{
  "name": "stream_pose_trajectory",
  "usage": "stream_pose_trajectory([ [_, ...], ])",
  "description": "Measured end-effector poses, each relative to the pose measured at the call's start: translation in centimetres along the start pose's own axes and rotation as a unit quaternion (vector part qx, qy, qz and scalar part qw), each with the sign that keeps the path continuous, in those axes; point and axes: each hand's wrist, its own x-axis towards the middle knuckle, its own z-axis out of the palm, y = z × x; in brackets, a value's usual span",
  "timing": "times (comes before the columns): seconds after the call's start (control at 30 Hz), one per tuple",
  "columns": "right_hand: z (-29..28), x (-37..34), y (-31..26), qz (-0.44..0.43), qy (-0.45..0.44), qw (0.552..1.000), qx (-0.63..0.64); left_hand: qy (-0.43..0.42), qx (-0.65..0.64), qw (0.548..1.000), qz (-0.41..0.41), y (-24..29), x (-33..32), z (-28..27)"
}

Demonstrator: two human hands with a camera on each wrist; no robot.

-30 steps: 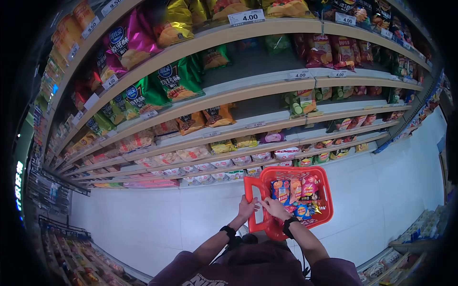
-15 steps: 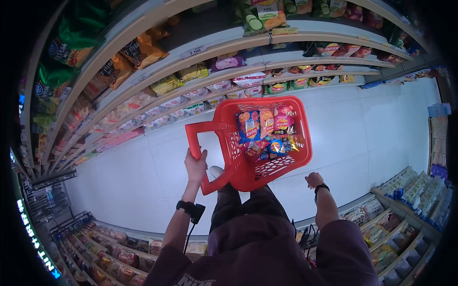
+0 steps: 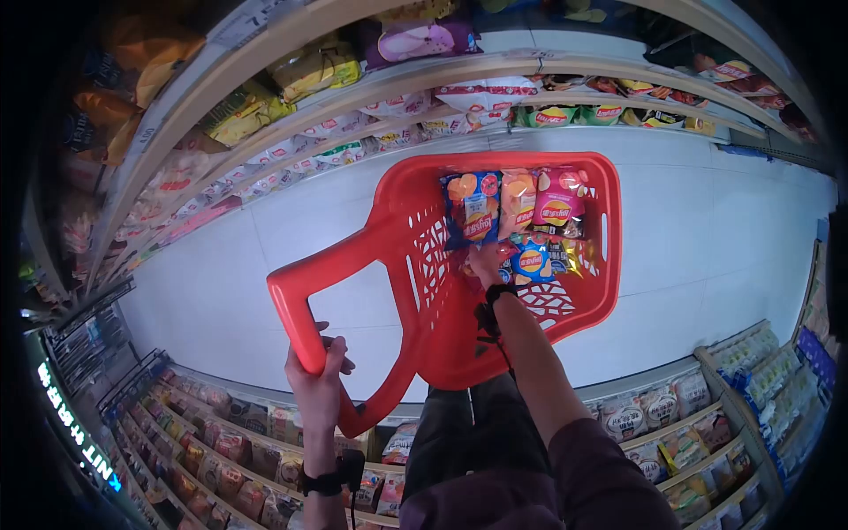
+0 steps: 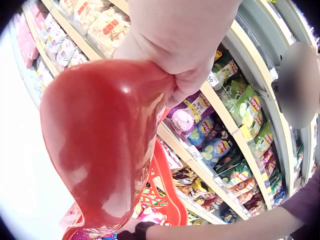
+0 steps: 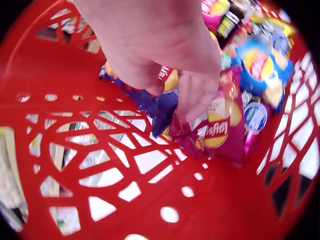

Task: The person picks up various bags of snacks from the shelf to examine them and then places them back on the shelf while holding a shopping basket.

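Observation:
A red basket (image 3: 609, 265) holds several chip bags, among them a blue bag (image 3: 475, 210), an orange bag (image 3: 519, 196) and a pink bag (image 3: 558, 201). My left hand (image 3: 320, 389) grips its red handle (image 3: 293, 314); the left wrist view shows the hand (image 4: 180, 40) wrapped on that handle (image 4: 105, 125). Inside the basket, my right hand (image 3: 488, 263) is at the lower left of the bags. Close up in the right wrist view, the fingers of that hand (image 5: 160, 50) pinch a magenta chip bag (image 5: 220, 130), beside a dark blue bag (image 5: 162, 107).
Shelves (image 3: 353, 79) of snack bags curve along the top and left. More snack shelves (image 3: 230, 442) stand along the bottom, with a rack of pale packages (image 3: 764, 371) at the right. White floor (image 3: 689, 238) lies between them, and my legs are just below the basket.
The right hand has swung from the basket's right side into it, onto the bags. In the head view, the basket appears larger and closer, and the left hand is lower and farther left on the handle.

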Motion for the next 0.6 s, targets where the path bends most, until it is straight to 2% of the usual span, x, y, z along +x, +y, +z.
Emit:
stream_pose_trajectory([
  [0.03,0.3,0.4,-0.7,0.094,-0.032,0.981,0.167,0.002,0.011,1.0,-0.009,0.2,0.0,0.0],
  [0.07,1.1,0.9,0.0,0.187,-0.059,0.925,0.327,0.002,0.01,1.0,-0.015,0.1,0.1,0.1],
  [0.13,2.5,1.5,3.0,0.052,-0.061,0.88,0.467,0.001,0.005,1.0,-0.02,0.3,0.1,0.1],
  [0.23,0.4,3.1,3.7,0.081,-0.128,0.804,0.575,-0.005,-0.005,1.0,-0.022,0.0,0.2,-0.1],
  [0.27,-1.4,3.1,2.3,0.148,-0.145,0.818,0.537,-0.005,0.002,1.0,-0.022,0.3,0.1,0.0],
  [0.33,-3.4,3.1,1.6,0.199,-0.175,0.841,0.472,-0.006,-0.005,1.0,-0.019,-0.1,0.0,-0.1],
  [0.37,-3.6,2.9,1.7,0.182,-0.187,0.854,0.45,-0.007,-0.011,1.0,-0.014,-0.3,0.0,-0.2],
  [0.43,-4.0,1.7,0.4,0.188,-0.122,0.842,0.491,0.003,0.025,1.0,0.001,-0.4,-0.1,-0.3],
  [0.47,-4.2,0.9,0.7,0.143,-0.14,0.8,0.566,0.006,0.029,1.0,0.003,-0.4,-0.1,-0.3],
  [0.5,-4.4,0.8,1.1,0.145,-0.152,0.806,0.553,0.008,0.029,1.0,0.006,-0.3,-0.1,-0.3],
  [0.53,-6.0,-0.4,-0.2,0.096,-0.127,0.866,0.474,0.006,0.025,0.999,0.028,-0.5,0.0,-0.4],
  [0.57,-7.6,-2.7,-2.4,0.101,-0.102,0.836,0.529,0.004,0.023,0.999,0.046,-0.9,0.1,-0.5],
  [0.6,-8.8,-4.4,-3.8,0.121,-0.072,0.846,0.514,0.021,0.037,0.998,0.046,-0.7,0.0,-0.4],
])
